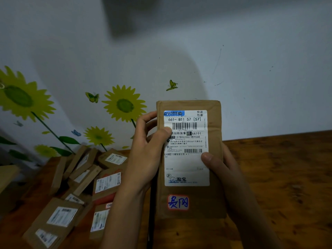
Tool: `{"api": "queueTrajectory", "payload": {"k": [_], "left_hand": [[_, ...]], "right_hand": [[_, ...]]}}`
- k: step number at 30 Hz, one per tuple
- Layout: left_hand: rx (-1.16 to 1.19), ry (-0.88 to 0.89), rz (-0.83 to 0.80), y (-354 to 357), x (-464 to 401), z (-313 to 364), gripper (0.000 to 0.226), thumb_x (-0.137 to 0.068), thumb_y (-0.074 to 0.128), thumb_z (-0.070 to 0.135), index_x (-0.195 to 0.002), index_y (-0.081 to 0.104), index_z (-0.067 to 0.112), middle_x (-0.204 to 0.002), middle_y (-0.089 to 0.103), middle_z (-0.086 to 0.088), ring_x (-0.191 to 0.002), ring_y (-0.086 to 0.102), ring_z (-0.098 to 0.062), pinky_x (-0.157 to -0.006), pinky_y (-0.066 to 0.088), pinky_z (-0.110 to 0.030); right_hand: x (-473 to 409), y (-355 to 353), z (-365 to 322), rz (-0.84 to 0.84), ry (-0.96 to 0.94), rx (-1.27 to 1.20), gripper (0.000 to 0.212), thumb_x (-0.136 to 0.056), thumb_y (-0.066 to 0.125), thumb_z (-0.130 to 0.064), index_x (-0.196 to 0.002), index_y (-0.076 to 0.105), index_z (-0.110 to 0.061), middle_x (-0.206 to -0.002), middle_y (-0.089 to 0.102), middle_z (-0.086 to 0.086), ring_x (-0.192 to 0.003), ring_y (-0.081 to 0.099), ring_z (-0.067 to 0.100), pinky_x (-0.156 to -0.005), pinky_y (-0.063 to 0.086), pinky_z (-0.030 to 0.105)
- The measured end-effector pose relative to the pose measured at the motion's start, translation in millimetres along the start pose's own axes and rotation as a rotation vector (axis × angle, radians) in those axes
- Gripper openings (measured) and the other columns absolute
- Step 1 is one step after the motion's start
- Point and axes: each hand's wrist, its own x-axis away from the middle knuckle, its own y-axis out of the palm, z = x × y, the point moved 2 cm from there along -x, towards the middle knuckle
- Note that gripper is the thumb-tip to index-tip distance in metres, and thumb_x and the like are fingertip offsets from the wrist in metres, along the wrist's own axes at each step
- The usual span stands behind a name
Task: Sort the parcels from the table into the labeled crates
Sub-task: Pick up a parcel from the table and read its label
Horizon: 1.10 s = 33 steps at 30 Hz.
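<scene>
I hold a flat brown cardboard parcel (213,126) upright in front of me, its white shipping label facing me and a small red-edged sticker with blue handwriting near its lower end. My left hand (145,151) grips its left edge, thumb pressed on the label. My right hand (221,169) grips the right edge, thumb on the label's lower right. A heap of several similar brown parcels (86,178) with white labels lies on the wooden table (280,177) at the lower left.
The table's bare wooden top stretches to the right of my hands. Behind it stands a white wall with sunflower and butterfly stickers (124,105). A pale box edge (7,177) shows at the far left. No crates are in view.
</scene>
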Motion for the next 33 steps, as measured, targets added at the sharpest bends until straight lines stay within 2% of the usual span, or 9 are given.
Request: {"api": "queueTrajectory", "payload": {"k": [4, 8, 10, 17, 19, 21, 25, 29, 33], "left_hand": [[-0.013, 0.006, -0.004, -0.2, -0.2, 0.4, 0.038, -0.078, 0.061, 0.035, -0.114, 0.055, 0.042, -0.124, 0.066, 0.000, -0.091, 0.074, -0.019, -0.062, 0.057, -0.029], [-0.005, 0.005, -0.014, -0.5, -0.3, -0.6, 0.039, -0.078, 0.062, 0.034, -0.114, 0.055, 0.044, -0.125, 0.066, 0.000, -0.093, 0.073, -0.021, -0.064, 0.058, -0.033], [-0.001, 0.005, -0.017, -0.7, -0.7, -1.0, 0.038, -0.078, 0.062, 0.033, -0.113, 0.056, 0.045, -0.125, 0.065, 0.000, -0.095, 0.073, -0.022, -0.065, 0.059, -0.035], [0.008, 0.006, -0.037, 0.8, -1.6, -1.6, 0.041, -0.078, 0.062, 0.030, -0.116, 0.055, 0.043, -0.127, 0.064, 0.000, -0.096, 0.073, -0.022, -0.066, 0.059, -0.036], [0.005, 0.008, -0.044, 1.4, -1.5, -1.7, 0.042, -0.078, 0.062, 0.030, -0.117, 0.054, 0.042, -0.128, 0.063, 0.000, -0.096, 0.073, -0.022, -0.067, 0.059, -0.037], [0.004, 0.010, -0.046, 1.6, -1.3, -1.5, 0.042, -0.078, 0.062, 0.029, -0.117, 0.055, 0.043, -0.129, 0.063, 0.000, -0.096, 0.073, -0.022, -0.066, 0.059, -0.037], [0.010, 0.014, -0.064, 2.6, -0.8, -2.2, 0.044, -0.077, 0.061, 0.027, -0.118, 0.054, 0.042, -0.128, 0.062, 0.000, -0.093, 0.074, -0.021, -0.064, 0.059, -0.034], [-0.013, 0.021, -0.073, 2.9, -0.7, -3.8, 0.046, -0.078, 0.061, 0.028, -0.121, 0.053, 0.042, -0.129, 0.063, 0.002, -0.096, 0.073, -0.021, -0.070, 0.060, -0.040], [-0.013, 0.023, -0.085, 2.1, 0.2, -5.2, 0.048, -0.078, 0.062, 0.027, -0.123, 0.052, 0.042, -0.130, 0.062, 0.002, -0.098, 0.073, -0.021, -0.070, 0.060, -0.040]], "right_hand": [[-0.8, 0.0, -0.9, -0.006, -0.011, 0.000, 0.087, -0.061, 0.074, -0.059, -0.142, 0.049, -0.038, -0.119, 0.073, -0.006, -0.106, 0.073, 0.023, -0.085, 0.061, 0.050], [-1.6, 0.3, -4.7, -0.007, -0.003, -0.020, 0.084, -0.061, 0.077, -0.052, -0.140, 0.051, -0.037, -0.114, 0.075, -0.008, -0.101, 0.074, 0.019, -0.072, 0.063, 0.036], [-1.1, -0.1, -6.0, -0.007, -0.002, -0.027, 0.082, -0.063, 0.076, -0.050, -0.140, 0.051, -0.036, -0.113, 0.075, -0.008, -0.101, 0.074, 0.019, -0.071, 0.062, 0.033], [1.2, -1.0, -7.9, 0.012, -0.004, -0.045, 0.082, -0.063, 0.076, -0.049, -0.140, 0.050, -0.036, -0.111, 0.075, -0.009, -0.098, 0.075, 0.019, -0.069, 0.062, 0.034], [1.3, -2.1, -7.0, 0.017, -0.006, -0.032, 0.088, -0.060, 0.076, -0.053, -0.142, 0.049, -0.036, -0.113, 0.075, -0.009, -0.099, 0.075, 0.018, -0.070, 0.063, 0.035], [1.7, -1.5, -7.1, 0.022, -0.003, -0.030, 0.090, -0.059, 0.076, -0.055, -0.142, 0.048, -0.036, -0.114, 0.075, -0.009, -0.101, 0.074, 0.018, -0.073, 0.063, 0.037], [1.4, -3.5, -4.7, 0.022, -0.019, -0.007, 0.076, -0.070, 0.073, -0.049, -0.141, 0.050, -0.036, -0.118, 0.074, -0.009, -0.107, 0.072, 0.021, -0.085, 0.062, 0.048], [1.9, -4.5, -3.2, 0.033, -0.022, -0.003, 0.092, -0.059, 0.073, -0.060, -0.144, 0.047, -0.036, -0.120, 0.073, -0.008, -0.105, 0.073, 0.021, -0.083, 0.062, 0.047], [2.0, -4.6, -2.5, 0.034, -0.016, -0.012, 0.094, -0.059, 0.074, -0.061, -0.145, 0.046, -0.036, -0.122, 0.072, -0.006, -0.106, 0.073, 0.022, -0.084, 0.062, 0.048]]}}
